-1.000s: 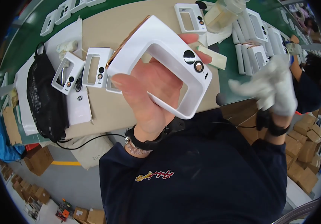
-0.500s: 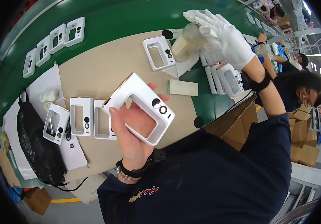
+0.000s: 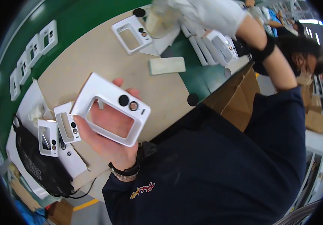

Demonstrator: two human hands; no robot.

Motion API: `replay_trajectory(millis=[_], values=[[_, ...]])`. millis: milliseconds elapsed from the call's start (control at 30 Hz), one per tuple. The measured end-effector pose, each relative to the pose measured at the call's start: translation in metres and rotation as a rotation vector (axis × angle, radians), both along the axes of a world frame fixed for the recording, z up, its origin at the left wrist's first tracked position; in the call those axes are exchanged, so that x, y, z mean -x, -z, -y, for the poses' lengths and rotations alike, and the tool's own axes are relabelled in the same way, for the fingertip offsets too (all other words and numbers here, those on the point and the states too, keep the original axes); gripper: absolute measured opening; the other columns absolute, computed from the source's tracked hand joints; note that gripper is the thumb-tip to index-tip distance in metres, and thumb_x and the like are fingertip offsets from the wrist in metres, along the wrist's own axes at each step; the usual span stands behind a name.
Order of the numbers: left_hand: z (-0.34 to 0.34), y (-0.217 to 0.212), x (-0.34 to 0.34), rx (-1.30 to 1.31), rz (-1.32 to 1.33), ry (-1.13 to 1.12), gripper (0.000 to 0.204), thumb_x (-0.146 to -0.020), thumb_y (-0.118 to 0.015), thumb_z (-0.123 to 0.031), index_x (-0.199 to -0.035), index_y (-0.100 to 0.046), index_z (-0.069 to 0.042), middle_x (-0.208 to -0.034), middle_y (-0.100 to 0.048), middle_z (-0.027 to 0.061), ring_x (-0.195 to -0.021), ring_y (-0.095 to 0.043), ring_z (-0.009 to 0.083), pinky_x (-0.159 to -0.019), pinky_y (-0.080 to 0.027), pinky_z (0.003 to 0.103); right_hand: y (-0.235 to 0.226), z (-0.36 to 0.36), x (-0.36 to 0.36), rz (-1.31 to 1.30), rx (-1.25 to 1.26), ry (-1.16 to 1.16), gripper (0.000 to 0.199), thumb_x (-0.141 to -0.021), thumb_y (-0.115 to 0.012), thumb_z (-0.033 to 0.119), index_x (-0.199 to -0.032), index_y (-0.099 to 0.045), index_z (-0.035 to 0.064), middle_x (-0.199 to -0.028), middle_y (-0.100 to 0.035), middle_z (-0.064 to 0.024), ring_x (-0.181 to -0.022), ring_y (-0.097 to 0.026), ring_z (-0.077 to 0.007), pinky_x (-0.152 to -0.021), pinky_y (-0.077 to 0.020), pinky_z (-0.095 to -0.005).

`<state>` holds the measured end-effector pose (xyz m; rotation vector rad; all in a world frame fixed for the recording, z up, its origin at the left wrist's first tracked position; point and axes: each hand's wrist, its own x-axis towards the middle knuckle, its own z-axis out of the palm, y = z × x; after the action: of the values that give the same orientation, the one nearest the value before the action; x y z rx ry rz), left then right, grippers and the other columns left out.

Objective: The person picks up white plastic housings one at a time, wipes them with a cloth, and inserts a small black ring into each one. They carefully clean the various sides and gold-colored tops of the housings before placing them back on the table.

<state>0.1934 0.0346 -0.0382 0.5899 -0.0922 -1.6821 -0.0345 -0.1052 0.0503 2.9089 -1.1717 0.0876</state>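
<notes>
1. Left hand (image 3: 109,144) bare, fingers clamped on a white plastic frame panel (image 3: 110,108) with a rectangular window and two round ports, held above the desk (image 3: 105,60)
2. Right hand (image 3: 210,15) in a white glove, fingers closed on a translucent plastic container (image 3: 161,20) at the desk's far edge
3. More white frame panels (image 3: 58,129) lie just left of the held one; a pale block (image 3: 167,65) sits beyond

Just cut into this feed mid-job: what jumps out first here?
The white rectangular frame with a big window and two round dark holes, held up in the bare left hand at centre. Next, the gloved right hand stretched to the top edge, at a translucent container on the table. More white frames lie along the green strip at far left and stand in a row at upper right.
</notes>
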Motion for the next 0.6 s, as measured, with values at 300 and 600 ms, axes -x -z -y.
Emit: replay_trajectory(millis=[300,600], values=[[-0.009,-0.006,0.012,-0.024,-0.006,0.026,0.065,-0.079,-0.036,-0.059,-0.121,-0.037,-0.009,-0.108,-0.049,0.0202,-0.080,-0.053,0.0322,-0.070,-0.044,0.040,0.007,-0.009,0.010,0.080,-0.166,0.178,0.031,-0.084,-0.038,0.020,-0.108,-0.048,0.0044,-0.097,-0.055,-0.0201,-0.083,-0.053,-0.0365,-0.073,-0.0428,-0.0378],[-0.018,-0.013,0.033,0.032,0.153,0.079,0.061,-0.083,-0.034,-0.056,-0.119,-0.037,-0.006,-0.103,-0.051,0.0178,-0.081,-0.055,0.0295,-0.069,-0.045,0.037,0.038,0.007,0.028,0.283,0.018,-0.099,0.031,-0.085,-0.038,0.023,-0.111,-0.048,0.0062,-0.100,-0.054,-0.0189,-0.084,-0.054,-0.0324,-0.073,-0.0429,-0.0364]])
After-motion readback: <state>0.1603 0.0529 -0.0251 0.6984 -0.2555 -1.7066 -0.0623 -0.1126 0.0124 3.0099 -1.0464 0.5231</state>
